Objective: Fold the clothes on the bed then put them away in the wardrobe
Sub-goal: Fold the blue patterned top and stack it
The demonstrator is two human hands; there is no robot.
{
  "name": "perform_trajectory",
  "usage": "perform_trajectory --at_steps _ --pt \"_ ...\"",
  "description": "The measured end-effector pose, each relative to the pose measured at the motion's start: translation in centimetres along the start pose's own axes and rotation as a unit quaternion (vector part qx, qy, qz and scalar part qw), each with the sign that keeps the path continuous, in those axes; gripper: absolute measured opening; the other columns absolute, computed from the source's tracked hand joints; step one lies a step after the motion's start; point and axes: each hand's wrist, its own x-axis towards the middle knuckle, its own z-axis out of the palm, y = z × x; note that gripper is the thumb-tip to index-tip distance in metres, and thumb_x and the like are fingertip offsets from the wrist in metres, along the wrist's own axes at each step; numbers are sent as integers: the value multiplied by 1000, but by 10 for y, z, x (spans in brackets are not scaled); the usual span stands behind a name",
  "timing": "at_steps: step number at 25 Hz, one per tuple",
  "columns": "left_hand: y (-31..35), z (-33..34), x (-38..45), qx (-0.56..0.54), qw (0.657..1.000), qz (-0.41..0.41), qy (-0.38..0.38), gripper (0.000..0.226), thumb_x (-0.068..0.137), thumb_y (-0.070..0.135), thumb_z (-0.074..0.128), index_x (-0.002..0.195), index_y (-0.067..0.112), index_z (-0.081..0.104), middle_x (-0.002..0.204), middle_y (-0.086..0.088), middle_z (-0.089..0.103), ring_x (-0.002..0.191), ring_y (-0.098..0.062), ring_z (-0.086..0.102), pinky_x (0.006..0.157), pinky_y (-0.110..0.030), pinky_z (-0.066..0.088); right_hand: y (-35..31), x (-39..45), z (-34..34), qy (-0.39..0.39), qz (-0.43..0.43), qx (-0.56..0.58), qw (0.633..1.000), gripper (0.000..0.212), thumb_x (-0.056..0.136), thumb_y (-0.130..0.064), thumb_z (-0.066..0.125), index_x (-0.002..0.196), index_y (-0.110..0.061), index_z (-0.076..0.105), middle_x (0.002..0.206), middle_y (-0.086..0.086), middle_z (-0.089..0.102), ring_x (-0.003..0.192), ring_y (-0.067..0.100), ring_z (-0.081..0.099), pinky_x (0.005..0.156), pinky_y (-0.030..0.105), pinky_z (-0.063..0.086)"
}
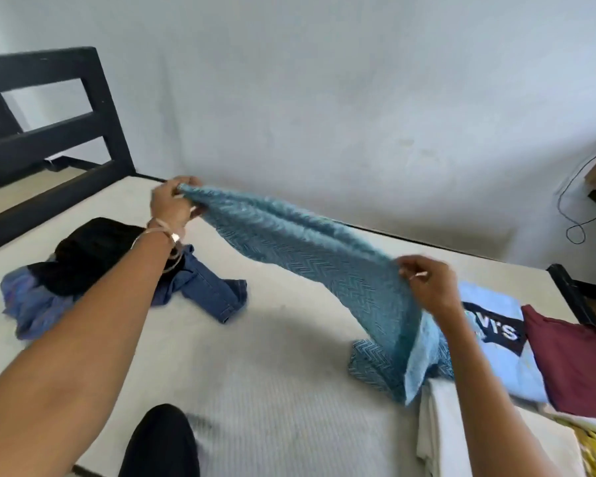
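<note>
A teal zigzag-patterned garment (310, 256) hangs stretched in the air over the bed (272, 390). My left hand (172, 204) grips its far end, up near the wall. My right hand (427, 287) pinches the near end, and the rest of the cloth drops from there onto the mattress. At the left lies an unfolded heap: a black garment (90, 253), a purple one (28, 304) and blue jeans (210, 294). Folded pieces lie at the right: a light blue T-shirt with a printed logo (496, 339), a maroon shirt (578, 366) and a white item (434, 432).
A black bed frame headboard (49, 108) stands at the back left. A white wall runs behind the bed. A cable (572, 201) hangs on the wall at the right. My knee in black trousers (162, 442) rests on the bed's near edge.
</note>
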Motion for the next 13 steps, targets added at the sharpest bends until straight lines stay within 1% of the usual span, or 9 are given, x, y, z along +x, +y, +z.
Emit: perform_trajectory --at_steps 2,3,6,7,8,9,10,11,13 --pt "-54 -54 -23 -65 994 -58 73 35 88 -13 48 79 16 63 75 4 71 69 -11 66 60 -25 57 16 -43 51 -142 -22 -13 990 35 76 9 71 89 -23 77 73 -23 69 67 -12 62 67 10 47" --pt "-81 -82 -39 -73 987 -95 112 30 90 -10 49 81 16 63 69 7 70 66 -9 66 56 -22 56 24 -67 82 -194 -35 -29 980 34 75 8 70 87 -22 78 72 -26 69 69 -11 62 68 9 46" --pt "-165 -165 -84 -75 941 -264 196 24 96 -2 43 90 13 62 66 3 70 61 -13 65 45 -22 53 46 -143 170 -377 -63 -73 921 31 73 2 58 89 -17 77 89 -7 75 82 9 66 75 17 44" --pt "-187 -183 -101 -83 915 -330 215 25 98 0 38 96 11 60 75 -4 71 63 -16 65 50 -28 57 51 -163 191 -431 -60 -87 896 33 74 1 55 94 -15 76 95 0 74 88 16 66 77 17 41" --pt "-207 -197 -115 -98 889 -395 210 25 99 5 35 105 10 59 97 -13 71 73 -22 64 66 -39 60 55 -179 208 -459 -62 -94 881 34 74 1 54 96 -13 75 97 4 74 90 19 65 78 18 39" --pt "-220 -203 -127 -122 865 -440 209 26 101 13 35 111 10 58 124 -19 62 84 -27 62 87 -48 54 57 -190 221 -459 -71 -91 881 32 72 1 55 93 -12 74 94 5 73 88 19 64 76 18 38" --pt "-222 -198 -136 -131 851 -468 201 27 102 25 38 111 11 59 140 -19 50 91 -27 61 98 -51 47 58 -195 231 -440 -83 -84 890 27 71 0 57 88 -14 73 87 4 73 82 19 62 72 20 39" --pt "-228 -195 -136 -126 846 -478 199 31 101 38 42 108 14 60 140 -17 50 92 -27 61 96 -48 47 60 -197 239 -411 -100 -75 903 23 70 -1 60 84 -16 71 81 3 71 75 21 62 69 22 42" --pt "-233 -181 -129 -73 857 -465 212 28 96 45 52 94 17 57 111 -12 64 84 -23 61 78 -40 51 60 -191 250 -368 -117 -71 920 16 73 -5 65 81 -19 69 74 1 68 68 25 62 63 30 51"
